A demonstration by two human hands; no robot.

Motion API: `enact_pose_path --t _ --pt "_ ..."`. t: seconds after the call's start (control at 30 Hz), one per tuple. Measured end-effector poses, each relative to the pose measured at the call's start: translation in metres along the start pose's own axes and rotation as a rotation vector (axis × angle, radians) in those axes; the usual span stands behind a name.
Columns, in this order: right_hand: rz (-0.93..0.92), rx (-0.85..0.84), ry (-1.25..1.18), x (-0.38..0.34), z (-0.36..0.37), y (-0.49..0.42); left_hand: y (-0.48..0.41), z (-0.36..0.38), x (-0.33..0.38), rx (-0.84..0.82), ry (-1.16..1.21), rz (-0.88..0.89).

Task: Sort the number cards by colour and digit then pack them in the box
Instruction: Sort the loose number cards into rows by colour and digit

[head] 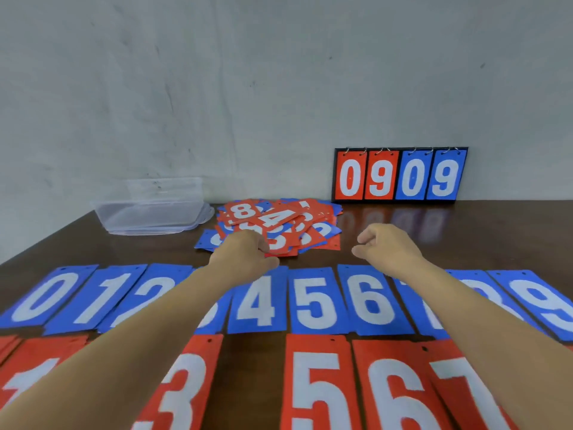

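From the head view we see the left hand (245, 254) reaching to the near edge of the mixed pile of number cards (273, 217). Its fingers (263, 247) are curled and pinch the lower edge of a red card (280, 243) that lies on the front of the pile; its digit is partly hidden by the hand. The right hand (387, 246) hangs above the dark counter (403, 231) just right of the pile, its fingers loosely curled, narrow and holding nothing. Nearer to us a row of blue cards (313, 301) lies face up from 0 to 9, the forearms covering the 3 and part of the 7 and 8. Below it a row of red cards (322, 383) shows 1, 3, 5, 6 and 7, with a bare gap between 3 and 5. The clear plastic box (148, 209) stands at the back left, near the pile. A flip scoreboard (400, 175) reading 0909 leans on the wall at the back right.
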State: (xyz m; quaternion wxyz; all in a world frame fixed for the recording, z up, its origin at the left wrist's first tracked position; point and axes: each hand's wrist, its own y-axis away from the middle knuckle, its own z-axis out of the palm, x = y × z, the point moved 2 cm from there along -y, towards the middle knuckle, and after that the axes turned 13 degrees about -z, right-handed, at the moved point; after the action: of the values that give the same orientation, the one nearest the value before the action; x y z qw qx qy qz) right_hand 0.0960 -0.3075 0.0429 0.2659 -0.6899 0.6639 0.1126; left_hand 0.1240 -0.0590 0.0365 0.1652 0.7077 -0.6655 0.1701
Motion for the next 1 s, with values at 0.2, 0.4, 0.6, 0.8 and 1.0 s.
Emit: enact_pose_path --t 0.2,0.4,0.6,0.8,1.0 --pt "0.064 0.003 -0.002 -0.035 0.038 -0.024 -0.036 -0.032 -0.06 0.027 0.05 -0.069" --pt "0.108 0.024 0.09 -0.038 0.056 -0.051 -0.077 -0.033 -0.075 0.039 0.177 -0.059" --pt "0.15 0.1 0.084 -0.019 0.063 -0.09 -0.13 -0.014 -0.05 -0.001 0.22 0.042" --pt "0.11 0.118 0.0 -0.017 0.082 -0.132 -0.182 0.011 -0.021 -0.035 0.087 0.077" --pt "0.073 0.111 -0.03 -0.013 0.109 -0.162 -0.214 0.034 -0.003 -0.117 -0.358 0.056"
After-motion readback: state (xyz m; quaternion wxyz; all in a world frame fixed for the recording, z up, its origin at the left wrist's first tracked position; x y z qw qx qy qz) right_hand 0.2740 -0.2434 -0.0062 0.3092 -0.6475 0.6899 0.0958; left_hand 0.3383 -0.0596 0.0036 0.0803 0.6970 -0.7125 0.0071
